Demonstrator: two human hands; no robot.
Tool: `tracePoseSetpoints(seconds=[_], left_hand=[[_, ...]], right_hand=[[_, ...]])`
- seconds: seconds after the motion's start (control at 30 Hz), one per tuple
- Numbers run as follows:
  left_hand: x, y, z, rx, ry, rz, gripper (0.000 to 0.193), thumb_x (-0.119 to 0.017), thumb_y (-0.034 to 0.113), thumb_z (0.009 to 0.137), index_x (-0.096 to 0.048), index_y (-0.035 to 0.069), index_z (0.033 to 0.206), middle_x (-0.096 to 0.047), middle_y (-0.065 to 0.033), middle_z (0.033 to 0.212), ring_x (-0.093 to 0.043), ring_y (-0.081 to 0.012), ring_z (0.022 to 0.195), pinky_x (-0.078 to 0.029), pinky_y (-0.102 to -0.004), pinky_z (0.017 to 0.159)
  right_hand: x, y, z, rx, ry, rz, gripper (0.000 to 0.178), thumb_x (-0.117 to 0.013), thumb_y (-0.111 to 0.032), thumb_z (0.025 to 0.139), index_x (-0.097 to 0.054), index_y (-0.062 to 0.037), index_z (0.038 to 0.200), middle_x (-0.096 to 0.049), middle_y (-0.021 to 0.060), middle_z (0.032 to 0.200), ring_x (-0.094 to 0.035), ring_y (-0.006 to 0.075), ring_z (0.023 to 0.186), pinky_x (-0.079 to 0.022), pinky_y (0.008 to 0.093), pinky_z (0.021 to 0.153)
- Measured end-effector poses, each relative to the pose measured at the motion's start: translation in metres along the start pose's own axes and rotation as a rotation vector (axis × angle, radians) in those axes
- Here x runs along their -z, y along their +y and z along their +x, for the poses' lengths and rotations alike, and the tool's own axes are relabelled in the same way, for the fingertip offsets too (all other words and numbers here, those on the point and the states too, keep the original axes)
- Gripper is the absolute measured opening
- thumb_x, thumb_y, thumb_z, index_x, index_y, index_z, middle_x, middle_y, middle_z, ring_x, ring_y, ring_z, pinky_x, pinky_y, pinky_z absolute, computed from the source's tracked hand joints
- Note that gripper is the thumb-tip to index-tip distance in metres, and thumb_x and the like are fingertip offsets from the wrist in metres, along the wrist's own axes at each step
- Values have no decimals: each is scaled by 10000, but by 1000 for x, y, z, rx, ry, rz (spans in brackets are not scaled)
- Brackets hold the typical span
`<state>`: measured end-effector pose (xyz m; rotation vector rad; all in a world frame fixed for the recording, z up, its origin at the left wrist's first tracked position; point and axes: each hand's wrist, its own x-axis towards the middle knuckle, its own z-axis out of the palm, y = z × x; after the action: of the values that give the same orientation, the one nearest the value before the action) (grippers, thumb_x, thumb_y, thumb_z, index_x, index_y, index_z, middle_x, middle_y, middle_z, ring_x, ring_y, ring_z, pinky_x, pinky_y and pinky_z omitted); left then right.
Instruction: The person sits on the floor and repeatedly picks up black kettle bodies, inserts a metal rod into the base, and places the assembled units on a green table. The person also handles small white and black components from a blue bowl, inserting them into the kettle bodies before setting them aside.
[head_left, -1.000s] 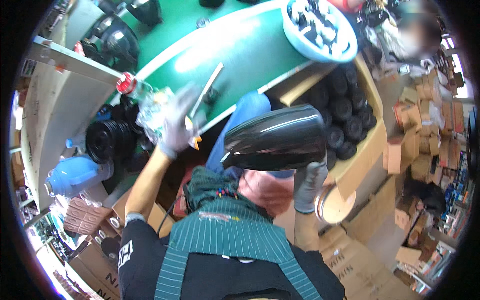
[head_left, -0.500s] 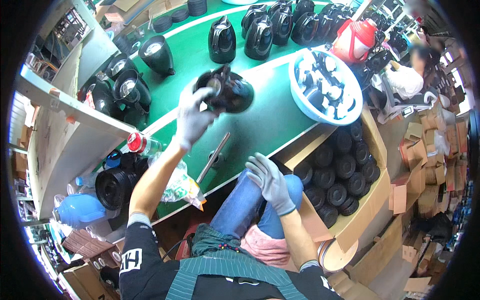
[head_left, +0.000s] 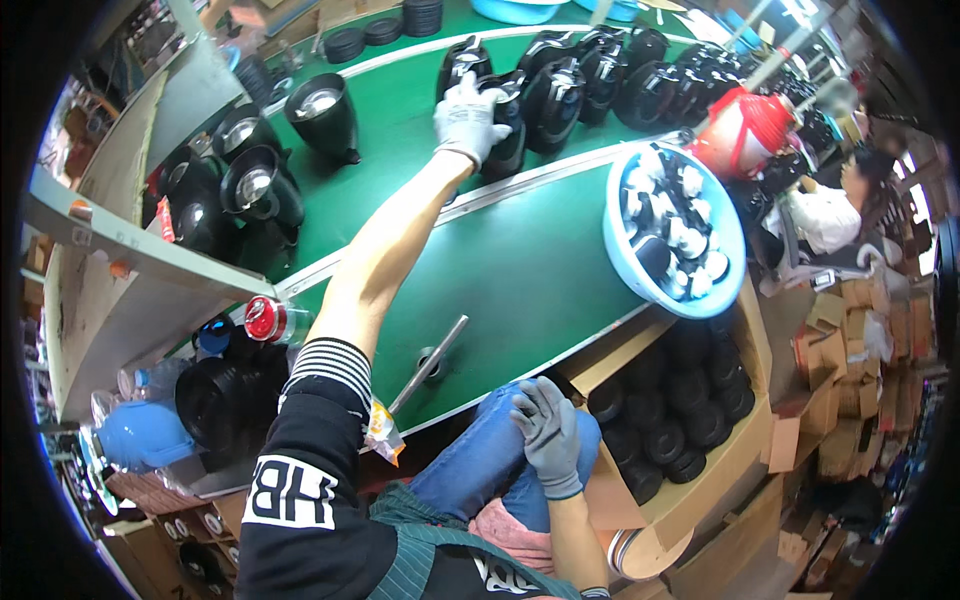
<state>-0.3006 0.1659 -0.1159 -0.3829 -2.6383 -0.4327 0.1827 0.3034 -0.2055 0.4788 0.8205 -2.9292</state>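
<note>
My left hand (head_left: 468, 118), in a pale grey glove, reaches across the green work surface (head_left: 520, 240) with its fingers closed around the top of a glossy black jug (head_left: 508, 140). The jug stands upright on the far green strip, beside another black jug (head_left: 553, 108); the glove hides part of its handle. A further black jug (head_left: 464, 62) stands just behind my fingers. Over my knee, my right hand (head_left: 550, 438), also gloved, is loosely open and empty. A slanting metal rod (head_left: 428, 365) rises from the near part of the work surface.
A light blue basin (head_left: 622, 262) of black and white parts sits at the right. Below it, a cardboard box (head_left: 757, 420) holds several round black parts. Black tapered vessels (head_left: 322, 112) stand at the left. A red-and-white jug (head_left: 742, 135) is beyond the basin.
My left hand has carried the black jug away from me, across to the far strip beside the other jugs, where it now stands upright. My right hand stays over my knee.
</note>
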Motion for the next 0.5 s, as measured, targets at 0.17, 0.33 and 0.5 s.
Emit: tracePoseSetpoints(seconds=[0.17, 0.33, 0.5], left_hand=[[4, -86, -5, -32, 554, 94, 734, -780, 530, 867, -636, 75, 1425, -622, -192, 1397, -536, -395, 1338, -435, -549, 1094], [47, -231, -43, 105, 424, 483, 431, -683, 161, 858, -719, 123, 1286, -711, -143, 1313, -660, -362, 1207, -519, -528, 1052], [95, -206, -70, -70, 230, 303, 422, -793, 125, 801, -790, 217, 1212, -764, -77, 1122, -705, -315, 1071, -578, -478, 938]], right_hand=[[-2, 3, 0, -21, 44, -48, 612, -390, -472, 1175, -491, -27, 1582, -632, 194, 1498, -676, 325, 1293, -565, 455, 1099], [-7, 3, 3, -24, 19, -34, 627, -368, -470, 1181, -459, -11, 1598, -614, 210, 1515, -667, 328, 1307, -561, 458, 1106], [-5, 4, 7, -10, -25, 11, 641, -366, -459, 1185, -430, 23, 1603, -591, 234, 1527, -652, 328, 1329, -547, 454, 1122]])
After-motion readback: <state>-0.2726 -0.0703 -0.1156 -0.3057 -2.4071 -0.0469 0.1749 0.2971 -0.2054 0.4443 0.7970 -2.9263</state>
